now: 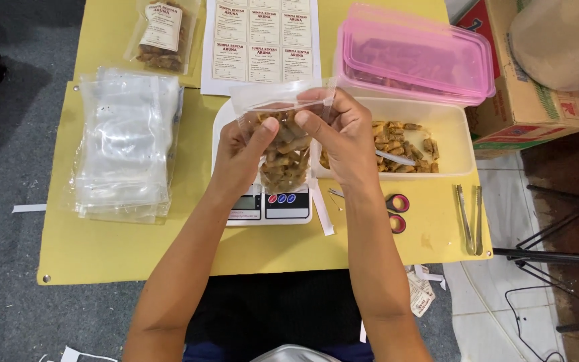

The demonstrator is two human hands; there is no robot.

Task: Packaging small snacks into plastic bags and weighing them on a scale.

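A low yellow table [122, 248] stands on a grey carpet, and the person sits close to its front edge, so everything is within easy reach.

Both hands are raised over the small white digital kitchen scale [263, 204]. Between them hangs a clear plastic zip pouch filled with small brown fried snack rolls [283, 157]. The left hand [239, 157] pinches the pouch near its upper left side with thumb and fingers. The right hand [346, 137] grips the top strip on the right side, its fingers closed on the plastic. Held like this, upright and by the top, the pouch keeps the snacks at the bottom and the opening stays free of them.

Just to the right lies the open white rectangular plastic tub [460, 144] with more of the same snacks, and a pink translucent lid [417, 57] rests on its far edge. A pile of empty clear pouches [125, 144] waits on the left. Further back are a white sheet of printed labels [263, 43] and one finished, labelled snack pouch [162, 37]. Red-handled scissors [393, 211] and metal tongs [470, 218] lie near the right hand side.
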